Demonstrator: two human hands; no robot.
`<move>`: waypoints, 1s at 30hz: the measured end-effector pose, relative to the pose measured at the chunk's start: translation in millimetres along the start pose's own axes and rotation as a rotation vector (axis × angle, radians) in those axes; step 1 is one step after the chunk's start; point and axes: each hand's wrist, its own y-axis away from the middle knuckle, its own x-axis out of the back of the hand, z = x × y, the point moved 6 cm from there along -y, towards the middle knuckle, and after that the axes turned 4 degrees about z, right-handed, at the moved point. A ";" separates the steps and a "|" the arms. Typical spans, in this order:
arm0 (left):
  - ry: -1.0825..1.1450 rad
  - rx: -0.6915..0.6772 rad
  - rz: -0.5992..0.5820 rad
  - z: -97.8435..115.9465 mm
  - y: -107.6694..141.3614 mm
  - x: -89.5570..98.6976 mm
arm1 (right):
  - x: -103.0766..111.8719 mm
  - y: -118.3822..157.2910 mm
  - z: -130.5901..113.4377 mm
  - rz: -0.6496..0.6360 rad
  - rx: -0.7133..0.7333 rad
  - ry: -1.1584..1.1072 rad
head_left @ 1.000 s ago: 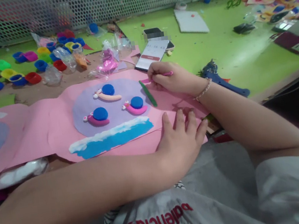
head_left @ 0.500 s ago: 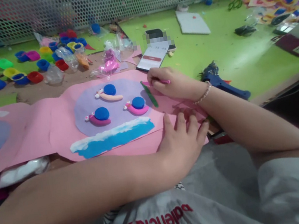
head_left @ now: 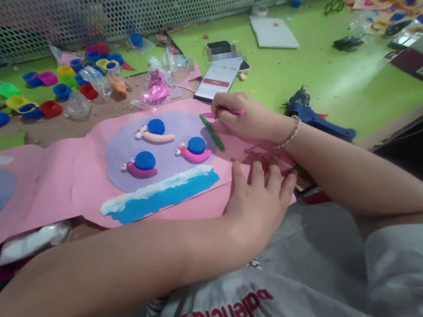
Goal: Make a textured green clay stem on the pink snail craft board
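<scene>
My right hand [head_left: 243, 121] is closed around a thin pink modelling tool [head_left: 207, 117], whose tip rests at the upper part of a green clay strip [head_left: 214, 135]. That strip lies on the pink paper [head_left: 87, 173], at the right edge of a lilac oval [head_left: 122, 140]. My left hand [head_left: 252, 200] lies flat on the paper's lower right, fingers spread. On the oval sit three clay snails with blue round shells, among them a magenta snail [head_left: 145, 162]. Below them runs a blue and white strip [head_left: 163, 194].
A lit phone [head_left: 218, 78] lies just beyond the paper. Several coloured caps [head_left: 50, 108] and plastic wrappers [head_left: 156, 92] are spread at the back left. To the right of my right hand lies a dark blue glue gun [head_left: 315, 119]. A white board [head_left: 274, 32] is farther back.
My right hand has shifted very slightly with the pink tool, beside the green strip. My left hand stays flat on the paper.
</scene>
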 end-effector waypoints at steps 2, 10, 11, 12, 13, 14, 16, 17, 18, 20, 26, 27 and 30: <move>0.001 0.001 0.001 0.2 -0.2 -0.4 | -0.2 -0.2 -0.2 -0.007 -0.003 -0.001; 0.019 -0.007 -0.017 -0.3 -0.6 1.1 | -3.9 -0.5 -0.1 -0.084 -0.033 0.027; 0.019 -0.007 -0.016 -0.2 -0.6 1.1 | -4.3 -0.6 -0.1 -0.085 -0.024 0.029; 0.018 -0.004 -0.013 -0.2 -0.6 1.0 | -4.7 -0.6 -0.1 -0.087 -0.014 0.031; 0.017 -0.001 -0.009 -0.2 -0.6 0.9 | -5.2 -0.5 -0.1 -0.091 -0.005 0.032; 0.016 0.002 -0.006 -0.2 -0.7 0.8 | -5.7 -0.2 -0.2 -0.098 0.006 0.034; 0.018 0.004 -0.002 -0.2 -0.8 0.9 | -6.7 0.4 -0.9 -0.117 0.027 0.043; 0.021 0.001 -0.004 -0.2 -0.8 1.1 | -7.0 0.9 -1.3 -0.127 0.035 0.049; 0.024 -0.002 -0.010 -0.3 -0.9 1.2 | -7.0 1.3 -1.7 -0.134 0.040 0.055; 0.030 -0.006 -0.023 -0.7 -1.0 1.4 | -7.2 2.2 -2.6 -0.151 0.046 0.061; 0.023 -0.004 -0.020 -1.4 -0.6 1.3 | -5.3 2.0 -4.3 -0.135 0.045 0.030; 0.019 -0.001 -0.015 -1.4 -0.5 1.2 | -3.5 1.4 -3.6 -0.110 0.030 0.018; 0.014 0.004 0.004 -1.4 -0.2 1.7 | 2.4 0.2 -1.6 -0.042 -0.003 -0.018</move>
